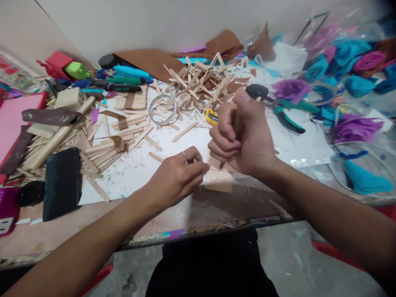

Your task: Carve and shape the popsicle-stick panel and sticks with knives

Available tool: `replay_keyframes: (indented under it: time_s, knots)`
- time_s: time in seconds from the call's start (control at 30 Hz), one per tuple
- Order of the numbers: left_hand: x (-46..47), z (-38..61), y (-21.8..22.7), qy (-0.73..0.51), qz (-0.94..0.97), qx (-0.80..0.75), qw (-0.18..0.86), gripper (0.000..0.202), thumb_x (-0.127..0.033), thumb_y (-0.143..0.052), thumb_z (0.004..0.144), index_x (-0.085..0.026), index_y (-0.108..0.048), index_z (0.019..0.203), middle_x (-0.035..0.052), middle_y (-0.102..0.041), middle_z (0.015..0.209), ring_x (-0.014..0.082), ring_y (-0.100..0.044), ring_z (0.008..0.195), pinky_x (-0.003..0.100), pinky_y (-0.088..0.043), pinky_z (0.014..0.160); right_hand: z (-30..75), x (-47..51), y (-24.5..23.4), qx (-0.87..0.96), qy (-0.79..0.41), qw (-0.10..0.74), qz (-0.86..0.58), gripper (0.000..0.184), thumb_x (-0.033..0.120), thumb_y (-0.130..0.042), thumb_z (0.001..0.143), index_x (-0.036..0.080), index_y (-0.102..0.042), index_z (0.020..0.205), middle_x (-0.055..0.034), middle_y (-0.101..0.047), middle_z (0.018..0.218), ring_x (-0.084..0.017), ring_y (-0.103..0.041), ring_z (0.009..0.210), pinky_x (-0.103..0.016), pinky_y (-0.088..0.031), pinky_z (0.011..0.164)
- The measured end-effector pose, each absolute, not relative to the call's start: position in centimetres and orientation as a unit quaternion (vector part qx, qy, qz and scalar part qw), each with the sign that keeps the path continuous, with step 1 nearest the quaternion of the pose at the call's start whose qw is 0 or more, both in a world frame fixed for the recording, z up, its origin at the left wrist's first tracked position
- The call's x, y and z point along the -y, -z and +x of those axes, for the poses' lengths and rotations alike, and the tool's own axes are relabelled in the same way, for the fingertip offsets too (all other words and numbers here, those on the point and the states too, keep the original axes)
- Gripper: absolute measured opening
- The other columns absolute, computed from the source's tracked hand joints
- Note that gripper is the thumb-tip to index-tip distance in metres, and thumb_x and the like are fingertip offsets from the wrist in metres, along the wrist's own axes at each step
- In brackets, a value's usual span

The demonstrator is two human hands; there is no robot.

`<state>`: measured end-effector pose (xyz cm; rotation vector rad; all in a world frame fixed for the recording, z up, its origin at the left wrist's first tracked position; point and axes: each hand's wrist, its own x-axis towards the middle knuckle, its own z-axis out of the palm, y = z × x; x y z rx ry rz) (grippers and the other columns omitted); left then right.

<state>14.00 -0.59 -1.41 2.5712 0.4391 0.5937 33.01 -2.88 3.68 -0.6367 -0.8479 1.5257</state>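
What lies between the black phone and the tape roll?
In the head view, a spread of wooden craft sticks lies between the black phone and the tape roll, with a brown strip among them.

Legible texts: none with certainty.

Item 1. Tool handle (123,88), black, on the tabletop (173,214), beyond and to the left of the left hand (179,175). Bears a short row of greenish lettering along its side; too small and blurred to read.

Item 2. Magenta object (8,206), far to the left of the left hand, cut by the picture's edge. Bears white block-like marks on its face; meaning cannot be told.

Item 3. Green-handled pliers (291,120), just right of the right hand (247,138). Faint marking on the near handle; illegible.
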Motion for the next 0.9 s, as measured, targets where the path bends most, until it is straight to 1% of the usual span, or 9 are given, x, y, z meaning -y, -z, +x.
replay_keyframes:
  time_s: [0.1, 0.2, 0.27, 0.37, 0.47, 0.57, 0.67, 0.8, 0.9]
  knots:
    - [0.6, 13.9, 1.4, -0.219, 0.935, -0.157, 0.230, 0.014, -0.016, -0.056, 0.104, -0.015, -0.070, 0.107, 0.0079, -0.060, 0.102, 0.0139, -0.059, 0.079, 0.027, -0.050, 0.068, 32.9, 3.0, -3.3, 0.370, -0.657, 0.591, -0.286, 0.060, 0.053, -0.066, 0.095, 0.022, -0.039, 0.051, 0.0082, -0.023, 0.042, -0.006, -0.012, 0.037, -0.024, -0.007, 0.037]
    - [0.5, 13.7, 1.4, -0.213, 0.938, -0.151, 0.227, 0.015, -0.016, -0.057, 0.104, -0.015, -0.070, 0.108, 0.0092, -0.061, 0.102, 0.0165, -0.062, 0.085, 0.029, -0.052, 0.071, 32.8, 3.0, -3.1, 0.393, -0.657, 0.581, -0.277, 0.063, 0.057, -0.066, 0.096, 0.021, -0.039, 0.051, 0.0078, -0.026, 0.043, -0.006, -0.015, 0.037, -0.023, -0.010, 0.037]
    - [0.4, 13.6, 1.5, -0.211, 0.939, -0.149, 0.227, 0.016, -0.015, -0.057, 0.102, -0.015, -0.071, 0.110, 0.0097, -0.061, 0.103, 0.0179, -0.063, 0.087, 0.031, -0.053, 0.073, 32.8, 3.1, -3.0, 0.410, -0.653, 0.575, -0.275, 0.065, 0.060, -0.063, 0.097, 0.022, -0.039, 0.050, 0.0073, -0.026, 0.042, -0.007, -0.015, 0.037, -0.024, -0.010, 0.038]
    - [0.4, 13.5, 1.6, -0.215, 0.938, -0.151, 0.228, 0.018, -0.013, -0.057, 0.101, -0.016, -0.070, 0.113, 0.0094, -0.061, 0.105, 0.0171, -0.061, 0.085, 0.030, -0.051, 0.070, 33.0, 3.1, -3.1, 0.415, -0.644, 0.579, -0.278, 0.067, 0.064, -0.059, 0.098, 0.023, -0.036, 0.049, 0.0071, -0.021, 0.042, -0.008, -0.011, 0.038, -0.027, -0.007, 0.039]
    - [0.5, 13.5, 1.7, -0.219, 0.934, -0.153, 0.237, 0.021, -0.013, -0.057, 0.102, -0.018, -0.070, 0.117, 0.0083, -0.060, 0.104, 0.0153, -0.059, 0.081, 0.028, -0.050, 0.067, 33.3, 3.0, -3.3, 0.404, -0.651, 0.575, -0.285, 0.065, 0.058, -0.061, 0.094, 0.022, -0.034, 0.048, 0.0064, -0.020, 0.042, -0.008, -0.010, 0.039, -0.028, -0.006, 0.040]
    - [0.5, 13.5, 1.7, -0.221, 0.930, -0.156, 0.249, 0.022, -0.013, -0.057, 0.101, -0.019, -0.070, 0.118, 0.0081, -0.060, 0.105, 0.0154, -0.060, 0.084, 0.028, -0.051, 0.068, 33.5, 2.6, -3.3, 0.389, -0.655, 0.576, -0.295, 0.060, 0.051, -0.064, 0.089, 0.021, -0.033, 0.047, 0.0063, -0.019, 0.042, -0.008, -0.008, 0.039, -0.027, -0.006, 0.039]
    - [0.4, 13.5, 1.8, -0.224, 0.928, -0.156, 0.253, 0.024, -0.012, -0.058, 0.101, -0.019, -0.070, 0.121, 0.0085, -0.060, 0.106, 0.0153, -0.060, 0.084, 0.027, -0.050, 0.067, 33.8, 2.3, -3.1, 0.392, -0.662, 0.579, -0.272, 0.056, 0.048, -0.063, 0.086, 0.022, -0.033, 0.047, 0.0063, -0.018, 0.041, -0.008, -0.007, 0.038, -0.026, -0.006, 0.037]
    - [0.4, 13.5, 1.9, -0.225, 0.928, -0.157, 0.251, 0.024, -0.012, -0.058, 0.102, -0.018, -0.071, 0.120, 0.0076, -0.060, 0.105, 0.0128, -0.058, 0.078, 0.026, -0.047, 0.064, 34.2, 2.1, -2.9, 0.413, -0.675, 0.559, -0.247, 0.053, 0.045, -0.061, 0.089, 0.023, -0.036, 0.047, 0.0062, -0.021, 0.041, -0.009, -0.013, 0.038, -0.025, -0.012, 0.036]
    - [0.5, 13.5, 1.9, -0.220, 0.930, -0.164, 0.246, 0.025, -0.014, -0.058, 0.102, -0.019, -0.071, 0.123, 0.0071, -0.060, 0.106, 0.0126, -0.057, 0.079, 0.025, -0.047, 0.064, 34.5, 2.1, -2.9, 0.425, -0.683, 0.533, -0.263, 0.052, 0.045, -0.061, 0.090, 0.022, -0.038, 0.050, 0.0059, -0.026, 0.042, -0.009, -0.018, 0.039, -0.025, -0.017, 0.038]
